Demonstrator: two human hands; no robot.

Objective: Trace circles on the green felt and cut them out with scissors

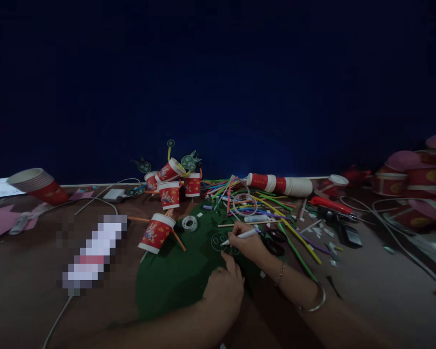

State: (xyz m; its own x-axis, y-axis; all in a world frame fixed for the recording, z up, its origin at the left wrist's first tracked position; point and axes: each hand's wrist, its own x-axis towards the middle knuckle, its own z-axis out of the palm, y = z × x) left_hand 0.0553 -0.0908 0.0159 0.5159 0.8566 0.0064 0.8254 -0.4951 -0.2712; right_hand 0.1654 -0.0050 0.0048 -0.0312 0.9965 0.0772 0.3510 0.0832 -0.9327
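Note:
My right hand [247, 242] grips a white marker [244, 234] with its tip on dark green paper [178, 281]. Under the tip is a round face outline [218, 241] with oval eyes, drawn in a light line. Just below the drawing, my left hand [225, 283] rests on the paper, index finger stretched out and the other fingers partly bent, holding nothing. Black-handled scissors [276, 241] lie beside my right wrist. A roll of tape [189, 223] sits on the paper's upper left part, near a tipped red paper cup [157, 233].
Stacked red cups with straws [170, 194] stand at the back. Colourful pipe cleaners [247, 206] and paper scraps [325, 230] spread behind and right of my hands. A red-handled tool [332, 204] lies right. Cup stacks [294, 185] line the back. A power strip [94, 254] lies left.

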